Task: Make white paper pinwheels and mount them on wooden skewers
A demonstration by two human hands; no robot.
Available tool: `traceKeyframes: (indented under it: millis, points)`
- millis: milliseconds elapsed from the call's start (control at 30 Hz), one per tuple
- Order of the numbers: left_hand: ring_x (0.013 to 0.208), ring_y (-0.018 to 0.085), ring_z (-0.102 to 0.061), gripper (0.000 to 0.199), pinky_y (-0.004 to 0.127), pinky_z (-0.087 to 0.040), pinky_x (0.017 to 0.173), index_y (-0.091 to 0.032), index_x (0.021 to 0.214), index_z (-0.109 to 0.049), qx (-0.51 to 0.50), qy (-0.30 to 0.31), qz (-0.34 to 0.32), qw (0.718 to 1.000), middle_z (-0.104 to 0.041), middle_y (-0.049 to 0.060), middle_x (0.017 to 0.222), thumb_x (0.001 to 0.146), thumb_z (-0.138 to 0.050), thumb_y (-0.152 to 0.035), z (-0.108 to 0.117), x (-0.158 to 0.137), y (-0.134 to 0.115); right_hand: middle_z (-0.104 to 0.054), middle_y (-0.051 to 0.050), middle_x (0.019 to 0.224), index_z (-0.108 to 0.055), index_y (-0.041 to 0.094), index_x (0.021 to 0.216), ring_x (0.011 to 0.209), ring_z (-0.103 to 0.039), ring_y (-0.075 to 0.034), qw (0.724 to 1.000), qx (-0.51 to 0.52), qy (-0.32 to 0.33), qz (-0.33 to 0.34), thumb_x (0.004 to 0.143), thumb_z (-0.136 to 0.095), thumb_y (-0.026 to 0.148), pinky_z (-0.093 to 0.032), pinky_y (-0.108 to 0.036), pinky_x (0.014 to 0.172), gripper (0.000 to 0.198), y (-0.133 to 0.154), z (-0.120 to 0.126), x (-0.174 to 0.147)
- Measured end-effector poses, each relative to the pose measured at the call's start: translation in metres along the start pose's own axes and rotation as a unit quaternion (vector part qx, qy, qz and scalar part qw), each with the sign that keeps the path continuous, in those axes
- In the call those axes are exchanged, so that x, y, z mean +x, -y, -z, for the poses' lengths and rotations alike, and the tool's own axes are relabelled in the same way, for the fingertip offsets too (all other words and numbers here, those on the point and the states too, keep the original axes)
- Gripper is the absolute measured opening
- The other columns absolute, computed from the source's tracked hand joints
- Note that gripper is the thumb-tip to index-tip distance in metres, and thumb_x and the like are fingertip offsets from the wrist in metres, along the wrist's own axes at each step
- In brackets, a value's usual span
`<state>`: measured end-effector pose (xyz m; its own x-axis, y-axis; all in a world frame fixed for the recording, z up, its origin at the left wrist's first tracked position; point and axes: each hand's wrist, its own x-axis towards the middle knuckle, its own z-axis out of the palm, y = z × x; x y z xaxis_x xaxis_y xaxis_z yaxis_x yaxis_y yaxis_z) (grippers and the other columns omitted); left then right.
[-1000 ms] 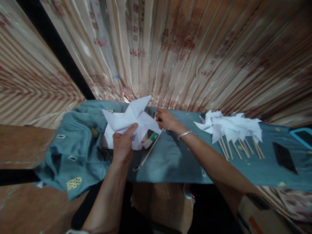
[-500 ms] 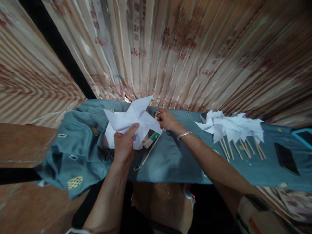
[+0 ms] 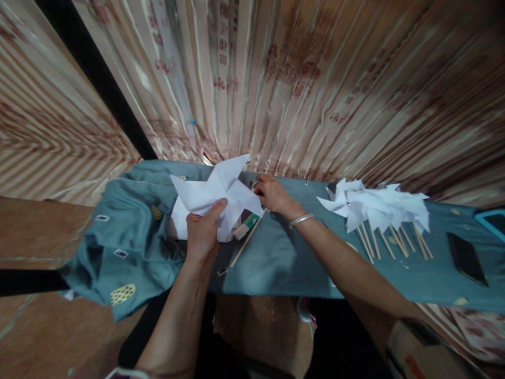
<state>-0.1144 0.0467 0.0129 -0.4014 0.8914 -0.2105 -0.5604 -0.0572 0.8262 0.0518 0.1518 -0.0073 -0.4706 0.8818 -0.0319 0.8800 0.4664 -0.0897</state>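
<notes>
My left hand (image 3: 203,229) grips a folded white paper pinwheel (image 3: 224,187), the thumb pressed near its centre. Just right of the pinwheel is my right hand (image 3: 273,193), its fingers curled together over a small dark item at the back of the cloth; what they hold, if anything, is hidden. A thin wooden stick (image 3: 245,243) lies slanted on the cloth between my hands. Beside it, partly under the pinwheel, sits a small green and white box (image 3: 247,223). White paper (image 3: 179,222) shows beneath the pinwheel on the left.
Several finished pinwheels (image 3: 379,205) on wooden sticks lie overlapped at the right. Farther right are a black phone (image 3: 467,259) and a blue-edged device (image 3: 491,221). Teal cloth (image 3: 276,268) covers the narrow table, bunched at the left. A patterned curtain (image 3: 252,95) hangs behind.
Both hands keep nearly the same place, the left still on the pinwheel. The whole view has shifted very slightly.
</notes>
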Motion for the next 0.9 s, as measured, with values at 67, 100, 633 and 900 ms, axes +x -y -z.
traceKeyframes:
  millis: [67, 100, 633, 900]
  points:
    - [0.090, 0.024, -0.071, 0.023, 0.035, -0.054, 0.089, -0.012, 0.074, -0.072, -0.002, 0.001, -0.002, 1.000, -0.076, 0.005, 0.079, 0.054, -0.081, -0.020, -0.0003, -0.0003, -0.0003, -0.063, -0.016, 0.116, -0.073, 0.013, 0.091, 0.117, -0.053, -0.025, 1.000, -0.009, 0.002, 0.006, 0.085, -0.060, 0.019, -0.041, -0.030, 0.096, 0.016, 0.0006, 0.0026, -0.0016]
    - [0.090, 0.024, -0.071, 0.022, 0.035, -0.054, 0.088, -0.012, 0.073, -0.072, -0.003, 0.002, -0.003, 1.000, -0.076, 0.005, 0.080, 0.055, -0.081, -0.020, -0.0005, -0.0006, -0.0005, -0.063, -0.016, 0.116, -0.073, 0.013, 0.091, 0.117, -0.052, -0.025, 1.000, -0.013, 0.006, 0.010, 0.084, -0.061, 0.020, -0.041, -0.031, 0.096, 0.016, 0.0011, 0.0037, -0.0017]
    - [0.094, 0.026, -0.071, 0.024, 0.035, -0.054, 0.088, -0.013, 0.076, -0.073, 0.001, -0.007, -0.001, 1.000, -0.076, 0.006, 0.079, 0.054, -0.082, -0.020, 0.0007, 0.0005, -0.0010, -0.067, -0.015, 0.104, -0.072, 0.010, 0.088, 0.101, -0.060, -0.022, 0.998, -0.043, 0.037, 0.005, 0.083, -0.058, 0.015, -0.043, -0.026, 0.087, 0.016, 0.0041, 0.0092, -0.0032]
    - [0.096, 0.027, -0.071, 0.028, 0.035, -0.055, 0.086, -0.013, 0.079, -0.074, 0.000, -0.001, 0.001, 1.000, -0.077, 0.008, 0.084, 0.054, -0.082, -0.023, 0.0000, -0.0012, -0.0014, -0.069, -0.017, 0.102, -0.072, 0.012, 0.087, 0.100, -0.061, -0.025, 0.998, -0.046, 0.049, 0.009, 0.084, -0.059, 0.017, -0.044, -0.029, 0.086, 0.015, 0.0057, 0.0098, 0.0015]
